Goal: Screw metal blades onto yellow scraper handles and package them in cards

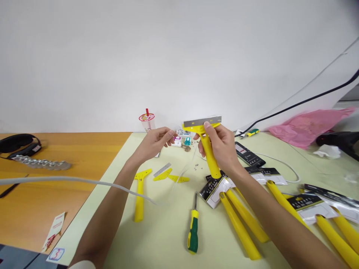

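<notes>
My right hand [221, 145] grips a yellow scraper [209, 151] by its neck, the thumb pressed at the metal blade [202, 121]. The blade lies along the scraper's head, which points up. To the left, my left hand [157, 144] is raised with thumb and fingers pinched together; whatever may be between them is too small to make out. Below it a second yellow scraper handle [139, 198] lies on the table, beside a loose blade [162, 170] and two yellow plastic plates [163, 175]. Tiny screws [196, 167] are scattered nearby. A green-and-yellow screwdriver [193, 228] points away from me.
Several packaged yellow scrapers [241, 228] lie at the right. Behind them are a phone [249, 155], a pink plastic bag [305, 127] and cables. A drink cup [147, 121] stands by the wall. The wooden table [92, 160] holds a black headset [19, 144].
</notes>
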A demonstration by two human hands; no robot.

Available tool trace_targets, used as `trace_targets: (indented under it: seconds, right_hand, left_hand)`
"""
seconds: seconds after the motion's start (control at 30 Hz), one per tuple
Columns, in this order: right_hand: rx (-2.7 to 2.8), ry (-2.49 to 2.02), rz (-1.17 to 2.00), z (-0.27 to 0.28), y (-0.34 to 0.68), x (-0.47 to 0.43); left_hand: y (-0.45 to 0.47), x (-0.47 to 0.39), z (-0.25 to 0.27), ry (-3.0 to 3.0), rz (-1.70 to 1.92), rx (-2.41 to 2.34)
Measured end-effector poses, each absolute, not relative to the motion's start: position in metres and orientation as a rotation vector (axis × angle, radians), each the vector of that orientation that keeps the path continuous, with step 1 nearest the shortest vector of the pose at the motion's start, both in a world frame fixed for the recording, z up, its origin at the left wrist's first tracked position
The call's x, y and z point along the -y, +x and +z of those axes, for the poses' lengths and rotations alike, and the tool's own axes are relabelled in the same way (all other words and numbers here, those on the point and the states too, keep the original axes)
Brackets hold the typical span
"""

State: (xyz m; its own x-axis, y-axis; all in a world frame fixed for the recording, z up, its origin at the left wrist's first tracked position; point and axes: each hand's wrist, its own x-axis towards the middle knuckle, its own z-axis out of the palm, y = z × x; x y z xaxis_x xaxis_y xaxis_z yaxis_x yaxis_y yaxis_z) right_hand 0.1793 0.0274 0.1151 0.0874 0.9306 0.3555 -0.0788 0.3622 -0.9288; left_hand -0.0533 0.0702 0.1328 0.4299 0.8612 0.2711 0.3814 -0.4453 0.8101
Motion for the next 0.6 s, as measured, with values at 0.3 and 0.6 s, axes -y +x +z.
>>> trace_targets:
  seconds: [0.3,0.6]
  right_hand:
    - [1.244,-0.896,0.851,0.124,0.193,-0.028]
    - [1.282,-0.875,0.950,0.124,0.190,-0.028]
  left_hand:
    - [-0.064,-0.105,0.073,2.255,-0.194,-1.084]
    - [-0.035,-0.100,0.039,2.306,-0.408,-0.966]
